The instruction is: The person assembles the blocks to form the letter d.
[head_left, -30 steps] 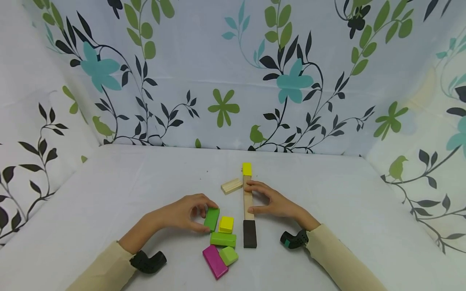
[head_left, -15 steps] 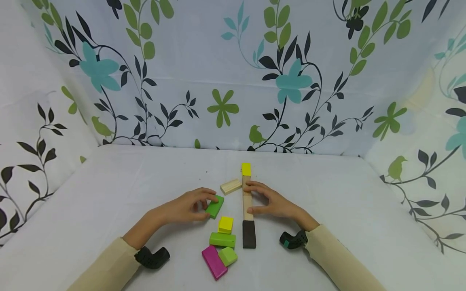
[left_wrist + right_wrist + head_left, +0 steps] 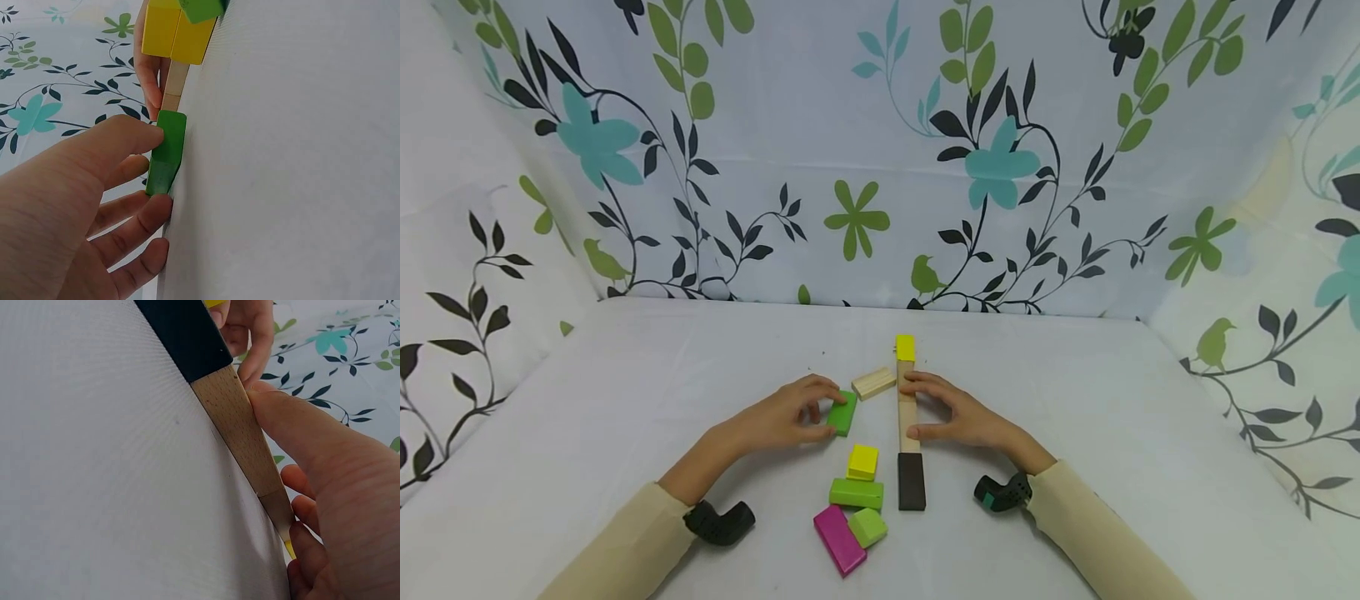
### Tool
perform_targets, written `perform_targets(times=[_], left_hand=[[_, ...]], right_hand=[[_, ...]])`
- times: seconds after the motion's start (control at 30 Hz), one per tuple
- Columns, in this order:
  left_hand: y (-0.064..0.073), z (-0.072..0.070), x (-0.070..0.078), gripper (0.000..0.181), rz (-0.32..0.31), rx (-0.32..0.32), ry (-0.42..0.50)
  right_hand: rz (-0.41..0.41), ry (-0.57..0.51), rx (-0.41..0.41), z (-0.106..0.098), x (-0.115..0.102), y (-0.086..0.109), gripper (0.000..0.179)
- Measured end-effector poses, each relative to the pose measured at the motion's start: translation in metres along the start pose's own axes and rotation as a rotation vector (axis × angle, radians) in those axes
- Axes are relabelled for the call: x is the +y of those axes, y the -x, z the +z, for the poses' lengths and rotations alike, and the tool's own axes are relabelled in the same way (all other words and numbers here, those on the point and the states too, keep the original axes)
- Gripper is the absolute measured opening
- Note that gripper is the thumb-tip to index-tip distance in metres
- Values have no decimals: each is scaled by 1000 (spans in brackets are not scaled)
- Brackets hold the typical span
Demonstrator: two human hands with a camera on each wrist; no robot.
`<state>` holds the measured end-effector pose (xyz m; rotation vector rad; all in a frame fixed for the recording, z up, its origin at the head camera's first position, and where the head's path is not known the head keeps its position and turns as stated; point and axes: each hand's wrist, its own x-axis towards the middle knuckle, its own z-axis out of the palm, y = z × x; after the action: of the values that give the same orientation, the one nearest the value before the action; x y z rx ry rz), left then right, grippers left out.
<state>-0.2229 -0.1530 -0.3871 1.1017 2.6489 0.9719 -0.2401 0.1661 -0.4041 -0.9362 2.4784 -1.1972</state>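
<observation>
My left hand pinches a green block by its ends, thumb at the near end and fingertips at the far end. The left wrist view shows the same block low over the white surface. My right hand rests its thumb and fingertips along the right side of a straight row of plain wooden blocks. A dark block forms the row's near end, and a yellow block its far end. In the right wrist view the thumb touches a plain wooden block beside the dark one.
A loose plain wooden block lies slanted left of the row. Nearer me are a yellow block, a lime green block, a small lime block and a magenta block. Patterned cloth hangs behind.
My left hand has carried the green block away from me, off the group of coloured blocks, toward the loose wooden block. My right hand stays in place at the row.
</observation>
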Motion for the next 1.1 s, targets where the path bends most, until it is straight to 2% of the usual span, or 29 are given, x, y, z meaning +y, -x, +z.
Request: perform_targets(times=[0.27,0.4,0.57,0.7,0.8,0.9,1.0,1.1], left_hand=[[-1,1,2,37,-27,10,-22],[0,1,6,34,-45,53,-62],[2,0,8,26,-6,123,-69],[5,0,10,21,58,138,-49],[8,2,12,18,102,119,-13],[13,5,17,12,130,71,44],[17,8,21,8,146,-3,116],[21,12,25,12,160,-91,167]], right_hand=[[10,2,-7,0,-1,-1,63],[10,1,-5,-1,0,-1,62],[10,3,-5,0,1,-1,63],[8,5,-3,0,2,-2,62],[4,6,-1,0,3,-2,62],[0,6,0,0,3,-2,62],[-1,7,2,0,2,-2,62],[-2,6,3,0,3,-2,62]])
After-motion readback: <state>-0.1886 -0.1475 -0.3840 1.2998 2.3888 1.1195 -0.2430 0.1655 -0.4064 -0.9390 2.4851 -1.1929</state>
